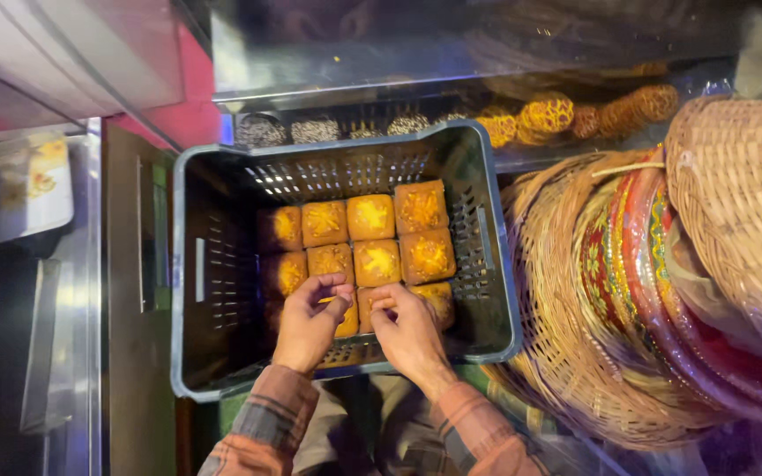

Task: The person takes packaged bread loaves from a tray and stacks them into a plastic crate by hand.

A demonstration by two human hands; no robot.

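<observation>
Steel counter: a metal surface point(72, 291) fills the far left, running down the frame beside a dark panel.
Tray on the counter: a pale rectangular tray point(15, 185) with a yellow and white picture on it lies at upper left; its detail is blurred.
Red panel: a pinkish red strip point(189, 88) shows above the crate's left corner.
Crate: a dark grey plastic crate point(200, 264) with slotted walls sits in the middle, its near rim just in front of the person's wrists.
Square packets: orange square packets point(372, 217), each with a yellow patterned centre, lie flat in rows on the crate floor, touching side by side; the left ones are in shadow.
Left hand: the left hand point(310, 322) reaches into the crate, fingers curled and pinching the edge of a near-row packet point(347, 319).
Right hand: the right hand point(410, 333) is just beside it, fingertips bent down onto the neighbouring near-row packet point(368, 308); I cannot tell whether it grips or only presses.
Sleeves: plaid sleeves point(262, 423) in rust and grey cover both forearms.
Shelf behind the crate: round items point(315, 131) with dark and white speckles sit in a row, then round orange lattice-patterned ones point(547, 113) further right, under a shiny wrap.
Baskets: woven cane baskets point(557, 291) lie stacked on their sides at right, with red and green patterned discs point(628, 247) tucked between them.
Far right basket: a finer woven basket point(743, 194) covers the top right corner.
</observation>
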